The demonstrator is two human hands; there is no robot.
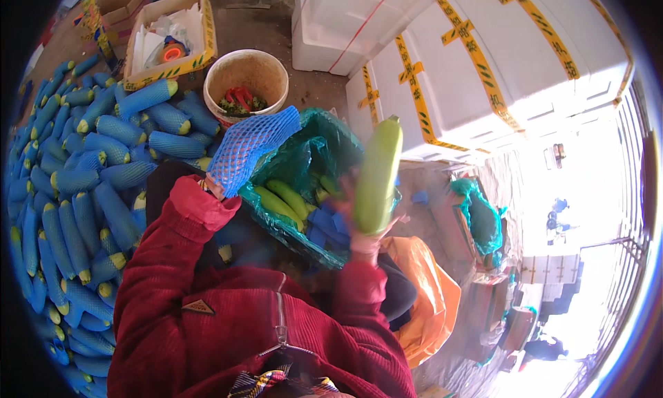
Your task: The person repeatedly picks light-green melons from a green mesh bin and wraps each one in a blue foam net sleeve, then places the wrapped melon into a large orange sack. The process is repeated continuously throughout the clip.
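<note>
A blue foam net sleeve (248, 148) is drawn over my left hand (228, 170), covering the fingers; whether they are spread or closed inside it is hard to see. My right hand (365, 232), slightly blurred, holds a pale green zucchini-like squash (379, 178) upright, its stem end pointing away from me. Between the hands stands a container lined with a green plastic bag (264, 227). Inside lie several bare green squashes (282, 201) and folded blue net sleeves (329, 227).
Many squashes in blue nets (119, 131) are heaped at the left. Beyond my hands are a white bucket (210, 89) and an open carton (207, 32). White foam boxes (461, 66) with yellow tape stand at upper right; an orange bag (430, 299) lies beside my right leg.
</note>
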